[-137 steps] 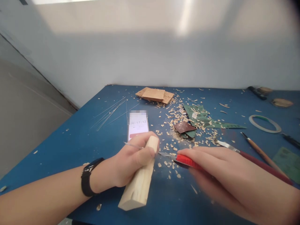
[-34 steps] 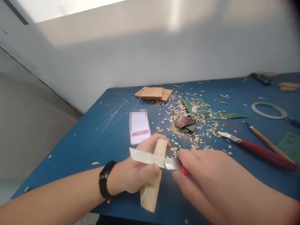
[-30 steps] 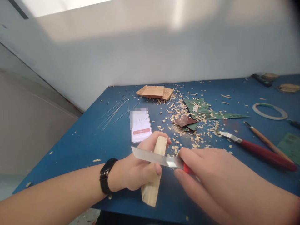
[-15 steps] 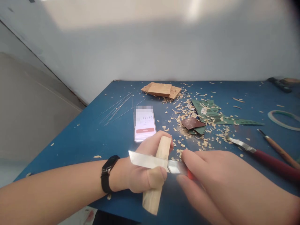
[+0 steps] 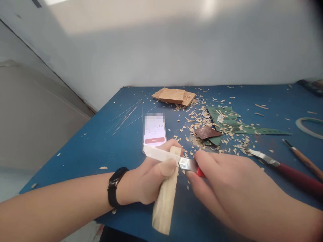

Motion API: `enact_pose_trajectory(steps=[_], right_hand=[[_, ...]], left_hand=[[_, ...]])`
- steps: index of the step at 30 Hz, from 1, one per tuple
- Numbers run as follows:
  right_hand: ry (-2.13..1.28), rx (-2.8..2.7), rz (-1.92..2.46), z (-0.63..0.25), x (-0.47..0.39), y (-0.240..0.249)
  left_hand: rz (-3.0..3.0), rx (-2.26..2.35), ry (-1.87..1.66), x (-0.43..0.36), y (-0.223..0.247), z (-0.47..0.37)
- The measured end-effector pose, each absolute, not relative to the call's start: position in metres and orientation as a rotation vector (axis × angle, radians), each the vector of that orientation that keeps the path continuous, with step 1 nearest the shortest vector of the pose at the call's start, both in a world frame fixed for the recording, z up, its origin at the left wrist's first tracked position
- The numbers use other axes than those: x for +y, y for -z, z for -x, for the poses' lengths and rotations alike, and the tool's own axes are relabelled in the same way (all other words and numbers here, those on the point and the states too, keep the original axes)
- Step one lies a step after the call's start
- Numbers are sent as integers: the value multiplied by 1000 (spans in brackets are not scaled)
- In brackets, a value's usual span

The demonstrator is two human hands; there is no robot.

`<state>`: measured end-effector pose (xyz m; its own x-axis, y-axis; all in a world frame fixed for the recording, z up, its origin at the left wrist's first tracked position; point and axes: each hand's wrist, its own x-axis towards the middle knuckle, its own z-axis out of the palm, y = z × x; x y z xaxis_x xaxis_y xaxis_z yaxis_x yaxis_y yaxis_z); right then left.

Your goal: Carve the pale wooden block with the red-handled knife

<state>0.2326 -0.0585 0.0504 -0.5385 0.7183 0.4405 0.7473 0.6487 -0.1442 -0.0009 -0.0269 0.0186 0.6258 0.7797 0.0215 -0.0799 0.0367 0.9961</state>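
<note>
A pale strip of wood (image 5: 165, 205) is clasped in my left hand (image 5: 148, 185), its rounded lower end pointing toward me. Across its upper part lies the blade of a utility knife (image 5: 161, 155), with the tip out to the left over the phone. My right hand (image 5: 227, 181) is closed around the knife's red handle, most of which the fingers hide. My left thumb presses at the blade's near edge, close to the wood. A black band sits on my left wrist.
Behind my hands lies a phone (image 5: 154, 129). Stacked wooden boards (image 5: 174, 95), thin wires (image 5: 126, 116), green sandpaper (image 5: 223, 117), a brown piece (image 5: 207, 132) and many shavings cover the blue table (image 5: 83, 158). A red-handled carving knife (image 5: 290, 173), a wooden-handled tool (image 5: 304, 158) and a tape ring (image 5: 309, 127) lie right.
The knife blade has slid up the wood, away from me, along with my right hand. My left thumb has shifted upward too, and more of the strip's lower part shows.
</note>
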Motion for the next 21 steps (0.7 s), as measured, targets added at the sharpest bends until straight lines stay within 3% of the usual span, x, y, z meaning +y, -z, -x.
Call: enact_pose_trajectory(steps=[6, 21], right_hand=[[-223, -2455, 1161, -241, -68, -62], [-107, -2473, 1162, -241, -79, -66]], left_hand=[[-1574, 564, -744, -26, -19, 2], [-1705, 539, -769, -22, -24, -3]])
